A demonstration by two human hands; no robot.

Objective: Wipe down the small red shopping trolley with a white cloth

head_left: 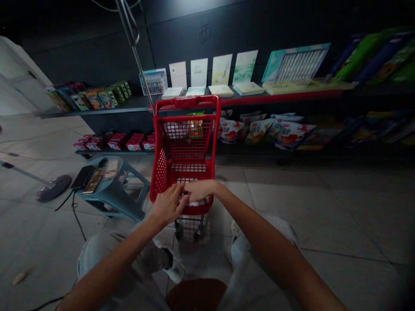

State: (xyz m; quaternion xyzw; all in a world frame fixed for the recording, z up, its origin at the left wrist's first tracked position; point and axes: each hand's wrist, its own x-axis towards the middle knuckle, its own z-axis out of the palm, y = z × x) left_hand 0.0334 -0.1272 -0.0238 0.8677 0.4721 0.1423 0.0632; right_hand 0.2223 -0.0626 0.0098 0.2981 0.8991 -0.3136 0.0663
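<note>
A small red shopping cart point(168, 142) stands on the tiled floor right in front of me, its handle at the far side. Both my hands reach into its near end. My left hand point(169, 203) curls over the rim, fingers bent around something pale that I cannot make out. My right hand point(200, 190) lies beside it, fingers closed on the same pale item inside the basket. A green and orange packet point(195, 125) leans at the cart's far end. My knees in light trousers show below.
A teal plastic stool point(113, 192) with a phone and a booklet stands left of the cart. Dark shelves behind hold cards, colourful boxes and snack bags point(259, 129). A fan base point(53, 188) and cables lie on the floor at left.
</note>
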